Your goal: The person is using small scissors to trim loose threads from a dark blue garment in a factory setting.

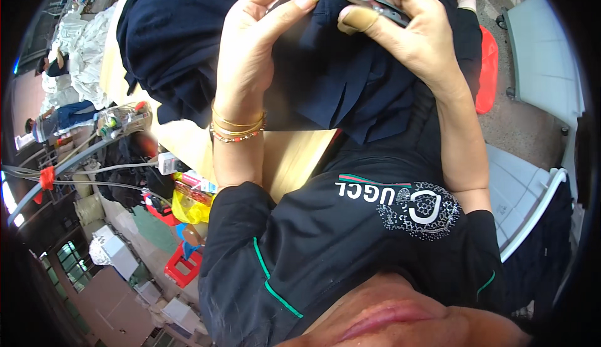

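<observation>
Dark navy garments [181, 40] lie in a heap at the top of the view, on the table and over my lap. My left hand [266, 25] pinches an edge of the navy fabric between thumb and fingers. Close by on the right, my right hand [407, 25] grips small metal thread snips [369, 1], their pointed blades facing the left hand. A tan strip of tape [360, 18] wraps my right thumb. The snips' tips are near the cloth, but I cannot tell whether they touch it. The top of both hands is partly cut off by the frame edge.
Pale wooden table [291, 159] under the cloth. On the left are a clear plastic container [125, 118], cables, a white plug [167, 163] and a yellow bag [191, 208]. To the right stand a red stool [488, 71] and a wheeled white bin [541, 46]. People work at far left.
</observation>
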`<state>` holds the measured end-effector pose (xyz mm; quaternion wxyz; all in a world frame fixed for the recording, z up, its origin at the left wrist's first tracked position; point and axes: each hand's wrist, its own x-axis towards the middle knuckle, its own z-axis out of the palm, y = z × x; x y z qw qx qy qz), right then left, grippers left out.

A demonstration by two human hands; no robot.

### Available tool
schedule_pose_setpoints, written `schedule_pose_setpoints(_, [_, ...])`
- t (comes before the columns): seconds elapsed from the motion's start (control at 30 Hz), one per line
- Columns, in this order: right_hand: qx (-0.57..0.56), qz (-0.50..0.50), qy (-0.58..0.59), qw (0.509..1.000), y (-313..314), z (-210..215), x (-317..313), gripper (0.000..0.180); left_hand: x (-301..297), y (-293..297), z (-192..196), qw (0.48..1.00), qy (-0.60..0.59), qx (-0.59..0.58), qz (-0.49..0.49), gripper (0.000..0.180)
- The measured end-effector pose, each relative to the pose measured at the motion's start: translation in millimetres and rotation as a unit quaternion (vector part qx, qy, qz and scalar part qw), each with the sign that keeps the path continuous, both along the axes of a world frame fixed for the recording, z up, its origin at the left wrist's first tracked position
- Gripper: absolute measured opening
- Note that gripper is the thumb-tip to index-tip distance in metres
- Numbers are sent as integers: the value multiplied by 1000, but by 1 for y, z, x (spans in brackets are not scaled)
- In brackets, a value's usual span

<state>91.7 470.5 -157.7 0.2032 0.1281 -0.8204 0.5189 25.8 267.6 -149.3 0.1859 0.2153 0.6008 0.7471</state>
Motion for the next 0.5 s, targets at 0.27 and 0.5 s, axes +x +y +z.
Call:
schedule_pose_setpoints(0.27, [-83,9,-69,994,37,13,-7,9,-2,-39,15,974,150,-158,61,25])
schedule_pose_setpoints(0.5, [20,-44,26,998,15,16,-18,31,-11,-40,10,993,98,-72,-2,25])
